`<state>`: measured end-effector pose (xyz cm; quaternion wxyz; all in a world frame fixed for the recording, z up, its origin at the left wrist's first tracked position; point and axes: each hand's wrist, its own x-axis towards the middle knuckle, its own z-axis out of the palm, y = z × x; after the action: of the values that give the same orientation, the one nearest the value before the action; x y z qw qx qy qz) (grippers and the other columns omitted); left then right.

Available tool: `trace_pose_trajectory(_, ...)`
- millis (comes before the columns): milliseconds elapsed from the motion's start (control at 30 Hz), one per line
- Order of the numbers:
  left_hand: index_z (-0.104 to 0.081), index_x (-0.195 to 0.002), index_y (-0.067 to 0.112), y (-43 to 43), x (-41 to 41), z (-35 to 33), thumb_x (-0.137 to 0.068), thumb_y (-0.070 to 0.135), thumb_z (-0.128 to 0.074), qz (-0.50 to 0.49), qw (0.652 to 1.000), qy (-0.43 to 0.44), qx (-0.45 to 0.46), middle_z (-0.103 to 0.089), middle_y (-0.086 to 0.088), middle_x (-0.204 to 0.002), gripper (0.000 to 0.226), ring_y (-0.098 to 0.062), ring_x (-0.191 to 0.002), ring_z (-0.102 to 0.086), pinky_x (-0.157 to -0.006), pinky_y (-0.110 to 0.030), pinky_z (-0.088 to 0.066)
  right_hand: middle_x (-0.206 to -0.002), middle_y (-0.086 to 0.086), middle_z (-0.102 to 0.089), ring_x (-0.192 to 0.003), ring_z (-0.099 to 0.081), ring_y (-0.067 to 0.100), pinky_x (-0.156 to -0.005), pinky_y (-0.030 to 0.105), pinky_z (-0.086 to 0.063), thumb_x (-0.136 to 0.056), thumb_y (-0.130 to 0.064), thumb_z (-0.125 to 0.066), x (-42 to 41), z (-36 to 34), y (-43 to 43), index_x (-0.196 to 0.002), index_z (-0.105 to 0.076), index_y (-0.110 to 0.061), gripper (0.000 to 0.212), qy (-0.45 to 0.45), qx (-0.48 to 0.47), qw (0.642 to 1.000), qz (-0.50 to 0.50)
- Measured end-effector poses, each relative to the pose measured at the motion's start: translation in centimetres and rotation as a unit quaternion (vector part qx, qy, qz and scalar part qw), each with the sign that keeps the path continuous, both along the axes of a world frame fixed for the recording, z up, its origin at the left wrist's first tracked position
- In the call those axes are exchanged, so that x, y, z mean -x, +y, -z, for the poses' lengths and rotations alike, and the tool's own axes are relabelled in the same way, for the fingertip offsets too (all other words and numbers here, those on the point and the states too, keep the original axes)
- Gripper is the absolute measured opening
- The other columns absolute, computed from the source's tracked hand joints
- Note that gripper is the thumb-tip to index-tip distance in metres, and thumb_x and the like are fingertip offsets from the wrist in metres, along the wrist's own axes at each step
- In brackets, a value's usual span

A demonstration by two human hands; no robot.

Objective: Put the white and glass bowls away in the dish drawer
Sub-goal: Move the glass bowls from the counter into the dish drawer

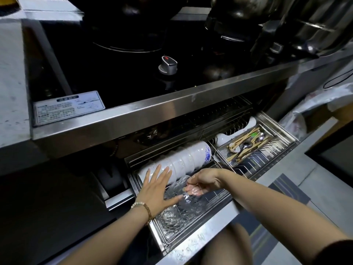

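The steel dish drawer (193,243) stands pulled out below the stove. A row of white bowls (189,159) lies on edge in its wire rack, the last one patterned blue. In front of them several glass bowls (177,213) stand on edge. My left hand (158,186) lies flat with straight fingers against the nearest white bowl and the glass bowls. My right hand (200,181) grips the rim of one glass bowl (183,183) at the back of the glass row, fingers seen through the glass.
A cutlery tray (246,144) with chopsticks and spoons fills the drawer's right half, a white ladle (229,135) behind it. Above is the black stove top (133,60) with a knob (168,65) and pots. My knee (225,245) is just below the drawer front.
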<state>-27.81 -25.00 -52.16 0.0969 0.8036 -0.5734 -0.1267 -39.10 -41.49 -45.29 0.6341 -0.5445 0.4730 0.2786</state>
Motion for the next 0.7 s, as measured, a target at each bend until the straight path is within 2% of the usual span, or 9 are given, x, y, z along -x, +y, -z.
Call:
trace_pose_trajectory(133, -0.004, -0.149, 0.025, 0.0, 0.0, -0.1, -0.067, 0.089, -0.005, -0.001, 1.000, 0.003, 0.002, 0.004, 0.009, -0.157, 0.104, -0.011, -0.139, 0.024, -0.115, -0.042, 0.016, -0.087, 0.004, -0.059, -0.073, -0.056, 0.009, -0.065, 0.021, -0.052, -0.103, -0.014, -0.032, 0.1, -0.1, -0.1, -0.086, -0.055, -0.009, 0.028, -0.007, -0.005, 0.999, -0.035)
trace_pose_trajectory(333, -0.004, -0.149, 0.025, 0.0, 0.0, -0.1, -0.067, 0.089, -0.003, -0.003, 1.000, 0.002, 0.001, 0.003, 0.010, -0.157, 0.104, -0.011, -0.140, 0.023, -0.116, -0.043, 0.014, -0.084, 0.004, -0.062, -0.054, -0.068, 0.005, -0.056, 0.020, -0.056, -0.102, -0.009, -0.032, 0.2, 0.3, 0.0, -0.084, -0.052, -0.008, 0.026, -0.007, -0.015, 1.000, -0.023)
trace_pose_trajectory(433, -0.003, -0.148, 0.026, 0.0, 0.0, 0.1, -0.067, 0.090, -0.004, -0.006, 1.000, 0.005, 0.004, 0.003, 0.011, -0.156, 0.103, -0.010, -0.139, 0.024, -0.115, -0.041, 0.016, -0.076, 0.002, -0.067, -0.054, -0.068, 0.005, -0.056, 0.019, -0.056, -0.101, -0.010, -0.036, 0.4, 0.1, 0.0, -0.084, -0.053, -0.008, 0.025, -0.008, -0.004, 0.999, -0.033)
trace_pose_trajectory(533, -0.003, -0.148, 0.026, 0.0, 0.0, 0.2, -0.067, 0.090, -0.006, -0.006, 1.000, 0.016, 0.006, 0.003, 0.012, -0.156, 0.103, -0.008, -0.138, 0.025, -0.113, -0.039, 0.019, -0.081, 0.005, -0.064, -0.056, -0.067, 0.006, -0.057, 0.019, -0.056, -0.100, -0.010, -0.041, 0.5, -0.2, 0.1, -0.083, -0.054, -0.010, 0.022, -0.008, 0.023, 0.999, -0.044)
trace_pose_trajectory(633, -0.002, -0.148, 0.027, 0.1, -0.1, 0.0, -0.066, 0.090, -0.005, 0.001, 1.000, 0.030, -0.002, 0.003, 0.011, -0.157, 0.104, -0.008, -0.138, 0.025, -0.113, -0.039, 0.020, -0.082, 0.008, -0.060, -0.067, -0.061, 0.013, -0.068, 0.026, -0.054, -0.098, -0.011, -0.046, 0.7, -0.8, 0.2, -0.081, -0.056, -0.010, 0.019, -0.002, 0.061, 0.996, -0.066)
trace_pose_trajectory(700, -0.002, -0.148, 0.027, 0.0, -0.2, -0.3, -0.065, 0.089, -0.005, 0.003, 0.999, 0.051, -0.006, 0.002, 0.009, -0.157, 0.104, -0.007, -0.137, 0.025, -0.112, -0.037, 0.019, -0.077, 0.004, -0.059, -0.061, -0.058, 0.011, -0.061, 0.022, -0.052, -0.096, -0.015, -0.051, 0.8, -1.6, 0.3, -0.083, -0.058, -0.012, 0.015, 0.005, 0.098, 0.991, -0.090)
